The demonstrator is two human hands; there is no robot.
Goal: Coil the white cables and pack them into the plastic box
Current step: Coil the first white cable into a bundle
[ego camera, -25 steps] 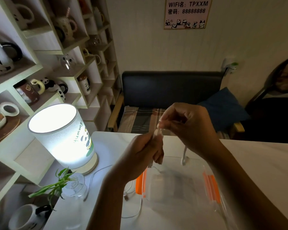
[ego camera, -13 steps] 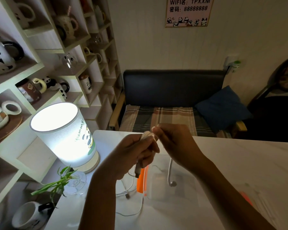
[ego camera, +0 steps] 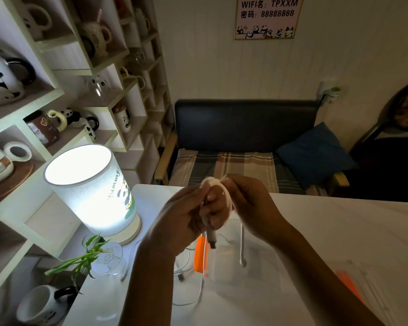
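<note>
The white cable [ego camera: 224, 203] is held above the worktop [ego camera: 339, 231], between both hands. Compared with half a second ago, a fuller loop of it now arches over the left fingers, and the dark plug end [ego camera: 211, 238] pokes lower beneath the left hand [ego camera: 186, 222], whose fingers curl round the gathered turns. The right hand [ego camera: 250, 208] pinches the strand at the top of the loop, closer to the left hand than before; from under it a free tail [ego camera: 242, 245] hangs straight down, ending in a small connector.

Below the hands stands the clear plastic box [ego camera: 257, 274] with an orange latch [ego camera: 201, 255] on its left side; its walls are blurred, and I cannot tell what, if anything, lies inside. Another orange-edged clear piece [ego camera: 353, 285] lies to the right. More loose white cables [ego camera: 191, 278] trail on the worktop left of the box, near a lit lamp [ego camera: 92, 191] and a small plant in glass [ego camera: 99, 255].
</note>
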